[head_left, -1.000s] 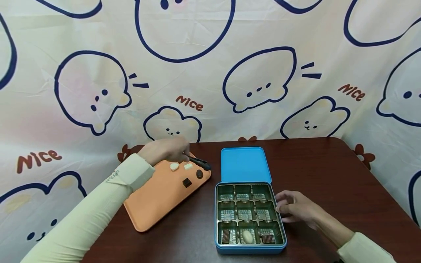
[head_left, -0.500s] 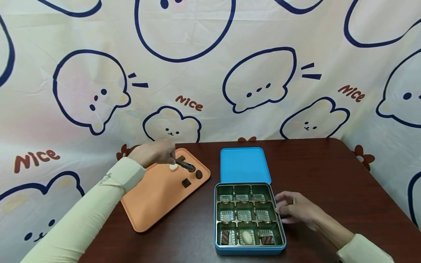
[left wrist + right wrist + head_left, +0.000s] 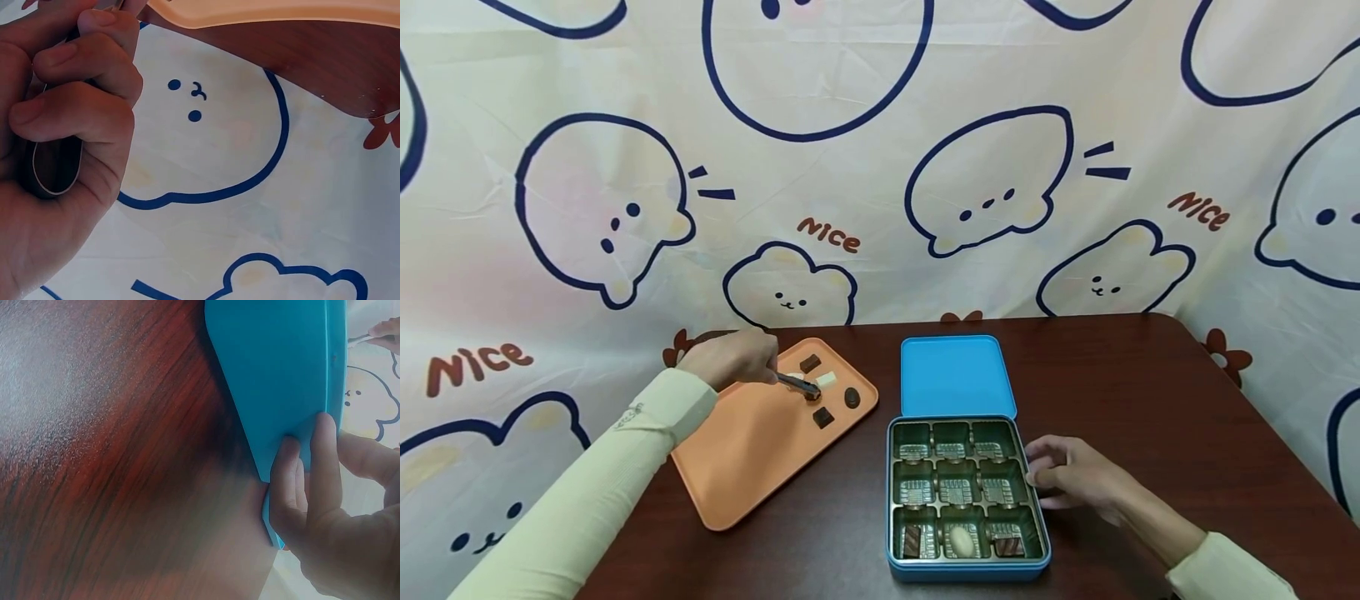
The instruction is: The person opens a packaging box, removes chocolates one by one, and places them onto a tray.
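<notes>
In the head view my left hand (image 3: 732, 360) grips dark tongs (image 3: 795, 384) over the orange tray (image 3: 730, 492). The tongs' looped end shows inside the curled fingers in the left wrist view. Their tips hover beside a white chocolate, which they partly cover; whether anything sits between the tips I cannot tell. Around them lie a brown chocolate bar (image 3: 810, 363), a white block (image 3: 826, 379), a round dark chocolate (image 3: 852, 397) and a dark square one (image 3: 823, 417). My right hand (image 3: 1078, 473) rests its fingertips against the side of the blue tin (image 3: 281, 369).
Hinged back flat behind the tin is its blue lid (image 3: 958, 375). Its gold insert (image 3: 955, 505) has several compartments; the front row holds two striped dark chocolates and a white oval one between them. A printed cloth (image 3: 880, 208) hangs behind the brown table (image 3: 1105, 375).
My left hand has drawn back leftward with the tongs, whose tips moved from the tray's far right corner toward the white chocolates. The brown bar came into view. My right hand stays put.
</notes>
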{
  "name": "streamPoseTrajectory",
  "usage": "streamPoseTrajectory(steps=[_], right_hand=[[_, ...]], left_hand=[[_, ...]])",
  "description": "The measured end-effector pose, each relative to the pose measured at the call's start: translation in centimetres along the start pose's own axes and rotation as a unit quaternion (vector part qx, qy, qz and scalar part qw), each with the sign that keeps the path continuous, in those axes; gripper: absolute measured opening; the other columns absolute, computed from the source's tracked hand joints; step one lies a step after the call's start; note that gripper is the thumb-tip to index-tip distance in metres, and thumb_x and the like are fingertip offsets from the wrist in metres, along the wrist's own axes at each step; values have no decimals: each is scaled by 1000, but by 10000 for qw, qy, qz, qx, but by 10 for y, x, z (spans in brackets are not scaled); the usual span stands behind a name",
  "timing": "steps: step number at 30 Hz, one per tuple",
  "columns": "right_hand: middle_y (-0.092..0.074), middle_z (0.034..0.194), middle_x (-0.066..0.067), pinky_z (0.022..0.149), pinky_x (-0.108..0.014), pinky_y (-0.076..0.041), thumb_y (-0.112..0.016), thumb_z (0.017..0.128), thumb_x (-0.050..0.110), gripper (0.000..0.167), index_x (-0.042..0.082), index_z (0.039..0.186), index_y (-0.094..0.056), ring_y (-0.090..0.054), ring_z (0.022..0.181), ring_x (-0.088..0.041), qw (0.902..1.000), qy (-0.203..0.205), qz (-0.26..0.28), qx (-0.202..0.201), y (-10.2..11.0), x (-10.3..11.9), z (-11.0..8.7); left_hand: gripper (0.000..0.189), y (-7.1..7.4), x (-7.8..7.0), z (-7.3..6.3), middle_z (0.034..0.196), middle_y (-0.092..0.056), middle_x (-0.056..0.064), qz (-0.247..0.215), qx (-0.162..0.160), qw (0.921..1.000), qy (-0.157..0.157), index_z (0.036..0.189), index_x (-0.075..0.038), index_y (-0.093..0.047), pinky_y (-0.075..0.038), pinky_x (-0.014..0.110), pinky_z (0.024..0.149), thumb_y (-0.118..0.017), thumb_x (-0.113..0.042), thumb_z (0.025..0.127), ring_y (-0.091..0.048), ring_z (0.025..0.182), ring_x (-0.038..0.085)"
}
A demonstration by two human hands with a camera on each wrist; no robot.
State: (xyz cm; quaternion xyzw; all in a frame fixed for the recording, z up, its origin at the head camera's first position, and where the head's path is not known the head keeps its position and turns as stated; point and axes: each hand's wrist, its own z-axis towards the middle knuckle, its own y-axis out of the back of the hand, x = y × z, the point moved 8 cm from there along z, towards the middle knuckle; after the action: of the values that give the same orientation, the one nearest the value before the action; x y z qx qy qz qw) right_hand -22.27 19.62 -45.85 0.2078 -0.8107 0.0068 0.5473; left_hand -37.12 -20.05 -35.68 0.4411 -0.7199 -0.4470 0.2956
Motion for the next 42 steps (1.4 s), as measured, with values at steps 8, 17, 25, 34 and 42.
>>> streamPoseTrajectory(steps=[8,17,25,34,42], right_hand=[[-61,104,-16,75,-43,-59,-60,92,1,46,-12,133,-44,-66,90,-21,10000,32,12,38,0,0,0],[-60,105,-17,76,-43,-59,-61,91,0,47,-12,133,-44,-66,90,-21,10000,46,20,0,0,0,0],[-61,105,-17,76,-43,-59,-61,91,1,47,-12,133,-44,-66,91,-21,10000,35,11,-7,-1,0,1],[-60,106,-17,76,-43,-59,-61,92,1,48,-12,134,-43,-65,92,-22,10000,2,-23,2,0,-1,1],[-60,107,-17,76,-43,-59,-61,92,1,48,-12,135,-43,-66,92,-22,10000,-13,-11,32,0,-1,1]], left_hand=[[40,-6,4,-3,53,-29,-9,-161,12,9999,-54,57,-19,-53,-24,22,48,-71,-18,93,-27,49,7],[27,-11,7,-2,55,-38,-8,-176,149,9996,153,67,-15,-67,-30,24,50,-71,-20,93,-34,51,8],[37,-11,13,-7,53,-29,-9,-409,105,9988,253,58,-18,-57,-24,23,48,-71,-20,92,-27,49,7],[34,18,-13,-19,52,-37,-8,-293,-165,9991,-267,60,-15,-65,-25,20,45,-70,-21,93,-31,47,6],[27,33,-68,-37,60,-52,-6,-25,-229,9962,-836,68,-18,-73,-33,22,49,-69,-20,95,-40,50,8]])
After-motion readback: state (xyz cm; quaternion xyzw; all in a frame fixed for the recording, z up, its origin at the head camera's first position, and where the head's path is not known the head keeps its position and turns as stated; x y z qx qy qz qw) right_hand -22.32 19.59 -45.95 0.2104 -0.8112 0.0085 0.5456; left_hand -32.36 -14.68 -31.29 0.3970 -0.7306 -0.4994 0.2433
